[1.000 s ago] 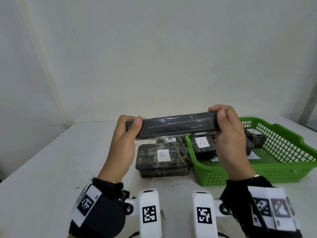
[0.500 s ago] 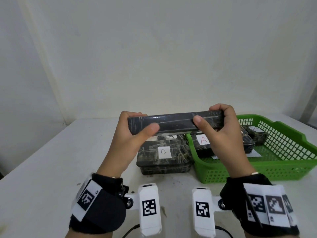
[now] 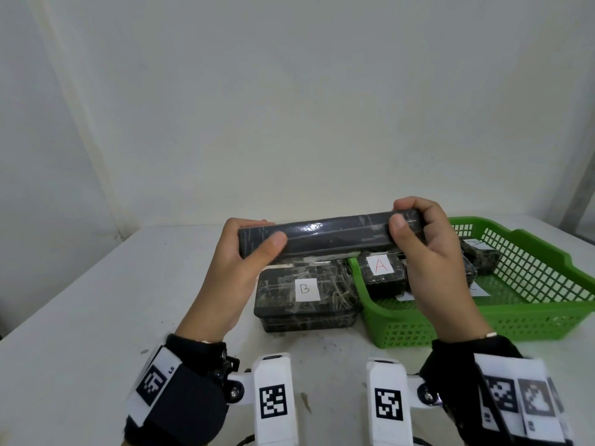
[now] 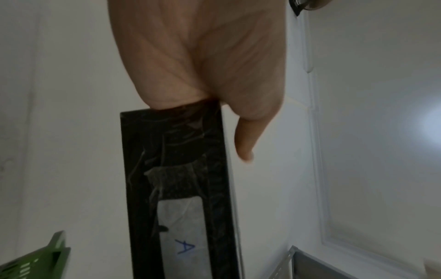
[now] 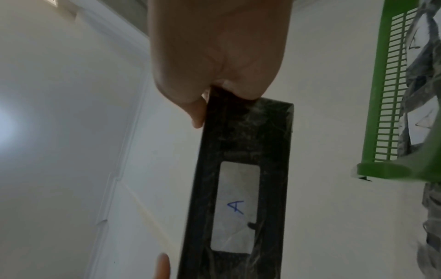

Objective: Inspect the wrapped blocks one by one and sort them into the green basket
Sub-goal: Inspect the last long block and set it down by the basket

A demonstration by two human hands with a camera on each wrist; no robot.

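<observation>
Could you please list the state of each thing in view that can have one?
Held block: lifted off the table, level, gripped at both ends; label A on its underside.
Left hand: grip on its left end.
Right hand: grip on its right end.
B block: resting on the table.
Green basket: holds wrapped blocks, one labelled A.

Black wrapped block, level, aloft

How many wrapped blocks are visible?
5: one held by both hands, a B-labelled one on the table with another behind, two in the green basket. More may be hidden.
</observation>
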